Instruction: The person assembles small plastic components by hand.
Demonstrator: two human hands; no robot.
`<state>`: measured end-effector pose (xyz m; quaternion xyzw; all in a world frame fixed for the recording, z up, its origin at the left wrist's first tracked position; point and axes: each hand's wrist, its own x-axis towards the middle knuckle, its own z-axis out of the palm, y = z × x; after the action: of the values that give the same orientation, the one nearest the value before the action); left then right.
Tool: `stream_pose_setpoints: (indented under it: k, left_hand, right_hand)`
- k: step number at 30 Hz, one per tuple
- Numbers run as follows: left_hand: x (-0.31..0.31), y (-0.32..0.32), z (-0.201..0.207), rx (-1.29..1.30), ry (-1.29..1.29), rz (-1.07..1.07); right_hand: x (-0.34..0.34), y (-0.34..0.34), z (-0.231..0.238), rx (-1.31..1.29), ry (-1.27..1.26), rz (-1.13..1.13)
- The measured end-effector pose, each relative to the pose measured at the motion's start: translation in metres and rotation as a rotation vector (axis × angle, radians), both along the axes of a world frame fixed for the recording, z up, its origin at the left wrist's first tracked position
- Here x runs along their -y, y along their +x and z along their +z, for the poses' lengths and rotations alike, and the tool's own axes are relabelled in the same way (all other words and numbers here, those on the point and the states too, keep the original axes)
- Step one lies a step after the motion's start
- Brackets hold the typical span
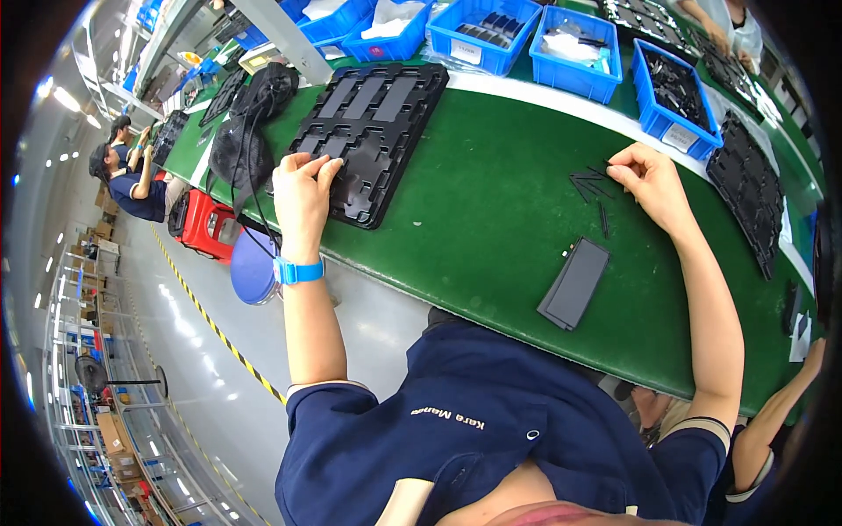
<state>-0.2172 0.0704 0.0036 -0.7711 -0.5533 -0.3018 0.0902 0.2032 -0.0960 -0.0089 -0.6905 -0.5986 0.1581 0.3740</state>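
Note:
My left hand [303,195], with a blue wristband [300,271], is over the near left part of a black moulded tray [416,95]. Its fingers are pinched together; whatever is between them is hidden. Dark grey flat panels [360,99] lie in the tray's far pockets. At the right, my right hand [651,186] is closed in a pinch beside a loose cluster of thin black strips [586,186], and the end of one strip meets its fingertips. A single strip [603,221] lies nearer to me. Closer still, a few dark grey panels [579,279] overlap on the green table.
Several blue bins [574,77] line the far side of the green table [474,210]. A black mesh bag [241,158] hangs by the left edge. Another black tray [745,184] lies at right, where a co-worker's arm [781,412] reaches in. A blue stool [254,272] stands below.

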Motion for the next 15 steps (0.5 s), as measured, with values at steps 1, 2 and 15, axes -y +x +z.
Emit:
stream_pose_setpoints:
  k: [1, 2, 15]
  left_hand:
    - [-0.002, 0.004, -0.001, -0.106, 0.057, -0.014]
    - [-0.002, 0.005, 0.000, -0.100, 0.058, -0.030]
    - [0.145, 0.157, 0.026, -0.311, -0.413, -0.877]
  right_hand:
    - [0.002, 0.002, 0.002, -0.127, -0.047, -0.016]
    - [0.004, 0.003, 0.003, -0.253, -0.092, -0.036]
    - [-0.022, 0.006, -0.022, -0.652, 0.099, 0.113]
